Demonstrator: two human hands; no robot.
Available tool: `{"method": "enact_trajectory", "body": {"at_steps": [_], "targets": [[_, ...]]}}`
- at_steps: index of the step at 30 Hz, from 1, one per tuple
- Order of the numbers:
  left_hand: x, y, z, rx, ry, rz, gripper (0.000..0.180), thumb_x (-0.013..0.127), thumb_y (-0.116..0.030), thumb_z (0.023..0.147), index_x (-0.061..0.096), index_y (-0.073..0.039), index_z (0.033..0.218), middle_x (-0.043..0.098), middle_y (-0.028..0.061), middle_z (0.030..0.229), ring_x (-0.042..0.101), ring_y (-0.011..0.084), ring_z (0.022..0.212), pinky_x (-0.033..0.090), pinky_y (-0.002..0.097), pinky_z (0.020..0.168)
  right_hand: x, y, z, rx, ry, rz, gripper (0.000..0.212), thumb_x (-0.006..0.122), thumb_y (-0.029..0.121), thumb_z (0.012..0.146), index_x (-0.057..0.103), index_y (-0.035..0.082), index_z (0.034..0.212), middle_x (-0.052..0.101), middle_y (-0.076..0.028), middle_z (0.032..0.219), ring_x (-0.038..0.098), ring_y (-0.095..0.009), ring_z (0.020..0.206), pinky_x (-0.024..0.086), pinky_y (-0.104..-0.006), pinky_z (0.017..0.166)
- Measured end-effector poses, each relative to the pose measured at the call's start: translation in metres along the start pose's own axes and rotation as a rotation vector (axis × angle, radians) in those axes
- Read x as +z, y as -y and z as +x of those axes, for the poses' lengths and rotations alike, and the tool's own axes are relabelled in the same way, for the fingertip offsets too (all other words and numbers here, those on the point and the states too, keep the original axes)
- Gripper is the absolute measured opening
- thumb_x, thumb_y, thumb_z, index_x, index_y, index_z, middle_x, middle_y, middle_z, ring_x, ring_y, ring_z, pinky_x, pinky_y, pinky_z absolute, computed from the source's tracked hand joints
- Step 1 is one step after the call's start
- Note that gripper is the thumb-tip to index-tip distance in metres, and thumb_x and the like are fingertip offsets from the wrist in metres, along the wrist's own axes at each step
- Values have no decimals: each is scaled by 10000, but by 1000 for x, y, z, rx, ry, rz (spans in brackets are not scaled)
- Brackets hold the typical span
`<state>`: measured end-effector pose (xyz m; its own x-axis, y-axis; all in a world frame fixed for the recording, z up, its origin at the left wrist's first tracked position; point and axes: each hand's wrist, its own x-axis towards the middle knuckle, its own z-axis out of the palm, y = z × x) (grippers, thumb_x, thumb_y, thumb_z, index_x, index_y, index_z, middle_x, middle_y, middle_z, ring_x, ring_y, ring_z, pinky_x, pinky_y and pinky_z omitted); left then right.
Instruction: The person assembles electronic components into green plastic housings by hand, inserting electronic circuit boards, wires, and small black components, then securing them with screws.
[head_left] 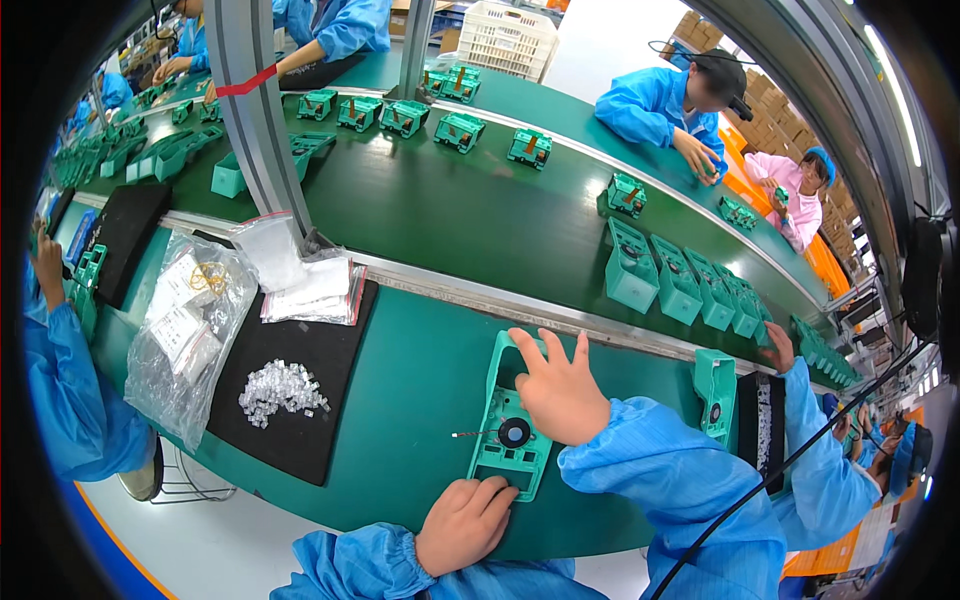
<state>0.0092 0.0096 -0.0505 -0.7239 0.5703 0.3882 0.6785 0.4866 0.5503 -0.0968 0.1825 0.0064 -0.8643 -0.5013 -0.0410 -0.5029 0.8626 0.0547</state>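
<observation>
A green plastic housing lies on the green bench in front of me, a round black speaker with a short thin wire set in its middle. My left hand is closed on its near edge, fingers curled over the rim. Over the far right part of the same housing, my right hand is spread, its fingertips apart at the upper frame. The palm side of that hand is hidden, and I see nothing held in it.
To the left, small clear plastic pieces lie on a black mat, beside plastic bags. Another green housing stands at right. Beyond the metal rail, a conveyor carries green housings. Co-workers sit around; one's hand reaches in at right.
</observation>
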Motion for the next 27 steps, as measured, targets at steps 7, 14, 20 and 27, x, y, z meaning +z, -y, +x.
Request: {"method": "enact_trajectory", "body": {"at_steps": [7, 14, 20, 27], "targets": [[-3, -2, 2, -26, 20, 13, 345, 657, -92, 684, 594, -67, 1022, 549, 51, 1025, 516, 226, 858, 430, 328, 772, 0, 1, 3, 5, 40, -60, 70, 635, -15, 626, 597, -15, 685, 342, -194, 1349, 408, -456, 1167, 288, -729, 899], [0, 0, 1, -12, -18, -7, 340, 655, -67, 677, 599, -65, 1013, 552, 44, 1016, 511, 224, 843, 429, 325, 774, -7, -12, 6, 109, 92, 228, 85, 710, 73, 650, 653, 62, 713, 391, -71, 1298, 416, -317, 1131, 293, -662, 957], [3, 2, -1, -4, -24, -3, 335, 641, -33, 671, 602, -65, 1003, 552, 40, 1017, 510, 219, 847, 430, 320, 773, -8, -17, 5, 99, 113, 285, 80, 723, 113, 672, 666, 93, 724, 393, -40, 1296, 412, -290, 1140, 255, -620, 1007], [1, 3, 0, -11, -22, -7, 339, 640, -22, 664, 602, -65, 998, 551, 41, 1012, 512, 219, 848, 430, 321, 768, -6, -17, 5, 65, 52, 253, 102, 728, 99, 649, 665, 94, 729, 398, -38, 1297, 407, -286, 1147, 334, -508, 947]]}}
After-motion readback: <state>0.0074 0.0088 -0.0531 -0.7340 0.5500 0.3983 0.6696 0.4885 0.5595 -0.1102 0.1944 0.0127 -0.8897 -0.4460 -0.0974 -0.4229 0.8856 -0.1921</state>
